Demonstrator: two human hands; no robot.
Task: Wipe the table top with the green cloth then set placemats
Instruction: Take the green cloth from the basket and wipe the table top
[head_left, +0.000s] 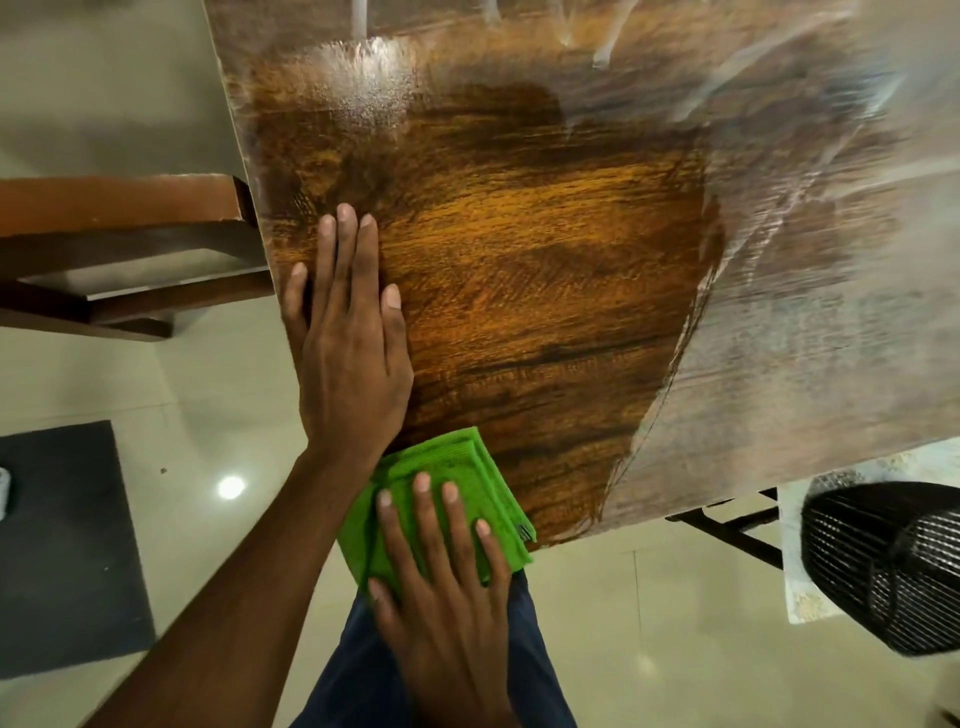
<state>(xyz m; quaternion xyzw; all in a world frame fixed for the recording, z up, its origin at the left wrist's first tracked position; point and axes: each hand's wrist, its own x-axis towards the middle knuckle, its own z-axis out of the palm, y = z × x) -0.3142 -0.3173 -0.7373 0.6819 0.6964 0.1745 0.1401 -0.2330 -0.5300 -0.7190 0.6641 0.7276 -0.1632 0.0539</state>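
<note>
Bench (545, 270) far side lost in glare. Green cloth (467, 467) at near corner, partly hidden under flat right hand (447, 582). Left hand (348, 358) flat on bench, holding nothing.

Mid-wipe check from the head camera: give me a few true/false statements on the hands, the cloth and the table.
1. The right hand presses flat on the folded green cloth. True.
2. The cloth lies in the middle of the table top. False: it sits at the near edge.
3. The left hand rests flat on the wood, fingers straight. True.
4. Placemats are already laid. False: none are visible.
</note>
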